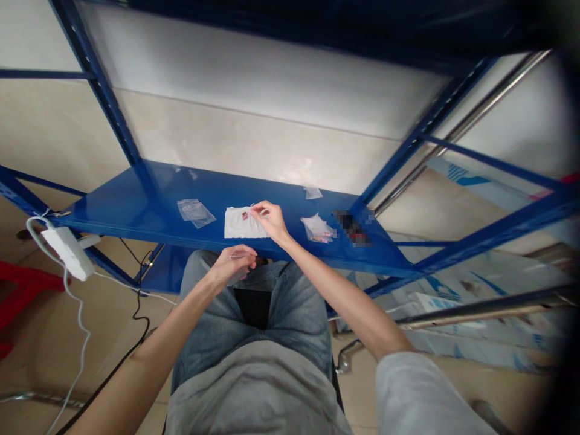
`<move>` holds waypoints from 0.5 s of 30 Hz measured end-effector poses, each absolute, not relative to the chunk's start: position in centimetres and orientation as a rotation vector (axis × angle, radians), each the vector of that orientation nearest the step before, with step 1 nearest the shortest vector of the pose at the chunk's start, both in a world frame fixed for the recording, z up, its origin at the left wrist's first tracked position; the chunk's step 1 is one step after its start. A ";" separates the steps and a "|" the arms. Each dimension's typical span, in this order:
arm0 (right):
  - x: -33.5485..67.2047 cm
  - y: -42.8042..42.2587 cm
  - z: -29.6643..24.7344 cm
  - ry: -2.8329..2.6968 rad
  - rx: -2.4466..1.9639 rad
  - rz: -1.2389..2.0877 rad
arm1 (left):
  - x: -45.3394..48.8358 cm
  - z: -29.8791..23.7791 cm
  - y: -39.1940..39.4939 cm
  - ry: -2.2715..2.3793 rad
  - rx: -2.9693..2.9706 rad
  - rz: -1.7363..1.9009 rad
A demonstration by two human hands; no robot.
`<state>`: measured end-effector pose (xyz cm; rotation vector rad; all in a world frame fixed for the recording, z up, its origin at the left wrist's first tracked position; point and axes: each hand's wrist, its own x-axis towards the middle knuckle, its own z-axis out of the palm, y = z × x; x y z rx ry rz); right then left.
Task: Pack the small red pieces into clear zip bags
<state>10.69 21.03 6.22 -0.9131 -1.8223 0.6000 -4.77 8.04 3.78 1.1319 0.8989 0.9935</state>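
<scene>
On the blue shelf lies a white tissue or cloth [234, 228] with small dark and reddish pieces [245, 215], too small to name, near its upper middle. My right hand [272, 220] reaches over the tissue's right side. Its thumb and forefinger are pinched together beside those pieces, and whatever is between the fingertips cannot be made out. Closer to my body, in front of the shelf edge, my left hand [229, 261] is closed on a clear plastic bag [239, 275], which hangs partly below the fingers.
The blue shelf [149, 205] also bears clear zip bags [196, 212] at left, a bag with pinkish pieces [318, 228], a small clear bag [312, 193] and a blurred-out dark item [352, 228] at right. A white power strip [70, 252] hangs at the left end.
</scene>
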 end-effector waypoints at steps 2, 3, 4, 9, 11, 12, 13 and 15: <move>10.5 18.4 7.2 -1.915 -0.792 0.742 | -4.6 3.5 8.0 0.921 1.142 0.933; 10.5 17.1 7.7 -1.963 -0.744 0.785 | -4.6 3.4 8.0 0.926 1.151 0.917; 10.7 15.9 8.0 -2.011 -0.704 0.814 | -4.6 3.3 8.0 0.928 1.162 0.909; 12.1 12.3 8.6 -2.143 -0.668 0.874 | -4.5 3.6 7.6 0.904 1.181 0.898; 12.7 12.0 8.3 -2.165 -0.692 0.883 | -4.4 3.7 7.5 0.890 1.183 0.886; 12.9 12.0 8.2 -2.176 -0.698 0.887 | -4.3 3.7 7.4 0.878 1.184 0.881; 13.1 11.9 8.1 -2.190 -0.700 0.887 | -4.3 3.8 7.3 0.863 1.182 0.877; 13.4 11.6 7.8 -2.220 -0.696 0.874 | -4.2 3.8 7.1 0.827 1.171 0.871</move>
